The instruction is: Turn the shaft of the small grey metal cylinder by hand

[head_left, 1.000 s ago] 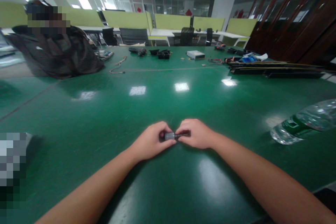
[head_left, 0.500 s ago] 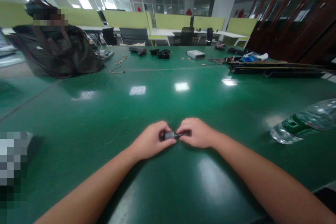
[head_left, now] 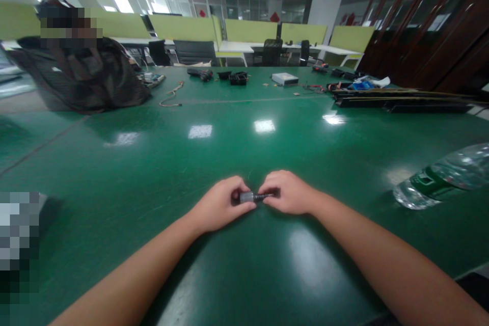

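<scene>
My left hand (head_left: 225, 204) is closed around a small grey and black cylinder (head_left: 246, 197), low over the green table (head_left: 229, 147). From the cylinder's right end a thin dark ribbed piece (head_left: 262, 196) reaches toward my right hand (head_left: 286, 192). The fingertips of my right hand are pinched on the far end of this thin piece. Whether the cylinder and the thin piece are one object cannot be made out.
A clear plastic bottle (head_left: 439, 181) lies on the right. Dark strips (head_left: 401, 99) are stacked at the back right, a large dark bag (head_left: 91, 76) stands back left. A white box (head_left: 284, 79) and a cable (head_left: 171, 96) lie farther back.
My right hand has shifted very slightly to the right, and a little more of the thin dark piece shows between the hands. My left hand looks unmoved.
</scene>
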Tool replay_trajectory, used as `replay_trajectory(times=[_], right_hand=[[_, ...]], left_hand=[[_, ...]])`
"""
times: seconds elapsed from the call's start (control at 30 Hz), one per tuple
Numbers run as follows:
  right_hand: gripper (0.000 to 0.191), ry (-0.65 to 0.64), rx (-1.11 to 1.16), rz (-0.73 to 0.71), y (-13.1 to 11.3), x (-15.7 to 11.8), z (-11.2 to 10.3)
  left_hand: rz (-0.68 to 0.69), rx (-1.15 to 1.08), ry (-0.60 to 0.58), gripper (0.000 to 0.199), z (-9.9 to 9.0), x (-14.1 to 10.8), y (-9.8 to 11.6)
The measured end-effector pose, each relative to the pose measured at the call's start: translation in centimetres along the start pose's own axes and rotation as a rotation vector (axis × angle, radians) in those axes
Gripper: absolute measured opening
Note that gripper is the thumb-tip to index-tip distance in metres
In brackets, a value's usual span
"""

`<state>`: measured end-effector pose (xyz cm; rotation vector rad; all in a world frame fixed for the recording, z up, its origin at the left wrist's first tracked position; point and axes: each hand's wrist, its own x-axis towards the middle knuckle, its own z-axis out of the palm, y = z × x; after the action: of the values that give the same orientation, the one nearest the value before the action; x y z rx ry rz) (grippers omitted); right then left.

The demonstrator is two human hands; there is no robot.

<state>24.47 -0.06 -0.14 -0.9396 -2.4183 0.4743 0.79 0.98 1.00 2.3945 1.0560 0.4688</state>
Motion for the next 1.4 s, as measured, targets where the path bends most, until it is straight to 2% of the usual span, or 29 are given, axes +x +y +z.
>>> replay_trajectory(times=[0.63, 1.17, 1.4], right_hand=[[0.014, -0.016, 0.017, 0.036, 0.2, -0.2, -0.6], [0.014, -0.071, 0.087, 0.144, 0.4, -0.5, -1.7], [0.016, -0.103, 0.111, 0.253, 1.8, -1.2, -3.3]], left_hand=[[0.011, -0.003, 0.008, 0.029, 0.0, 0.0, 0.0], [-0.008, -0.009, -0.004, 0.03, -0.1, 0.0, 0.1], [-0.012, -0.014, -0.004, 0.031, -0.2, 0.1, 0.2]])
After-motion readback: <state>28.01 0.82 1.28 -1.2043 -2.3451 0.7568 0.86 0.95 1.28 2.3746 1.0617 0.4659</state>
